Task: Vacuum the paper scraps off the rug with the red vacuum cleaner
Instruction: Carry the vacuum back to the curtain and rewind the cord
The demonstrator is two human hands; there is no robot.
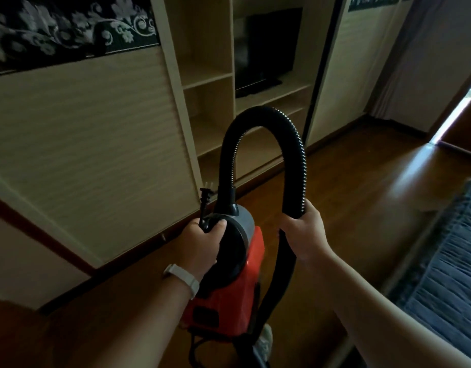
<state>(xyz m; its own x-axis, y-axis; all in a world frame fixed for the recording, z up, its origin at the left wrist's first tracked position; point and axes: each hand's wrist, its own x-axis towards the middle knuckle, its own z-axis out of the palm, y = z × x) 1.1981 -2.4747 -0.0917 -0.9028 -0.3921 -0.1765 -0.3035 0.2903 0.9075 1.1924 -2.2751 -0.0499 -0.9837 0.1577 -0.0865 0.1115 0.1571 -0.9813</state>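
I carry the red vacuum cleaner (237, 285) above the wooden floor in the middle of the view. My left hand (202, 243) is closed around the black handle on its grey and black top. Its black ribbed hose (292, 144) arches up from the top and comes down on the right, where my right hand (303, 232) grips it. The hose runs on downward past my hand out of sight. A dark blue-grey rug (449, 261) lies at the right edge. No paper scraps show on the visible part.
A tall light wardrobe (101, 144) with sliding doors and open shelves stands ahead, with a dark TV (266, 49) on one shelf. Brown wooden floor (361, 187) stretches toward a bright doorway at the right. A black power cord hangs under the vacuum cleaner.
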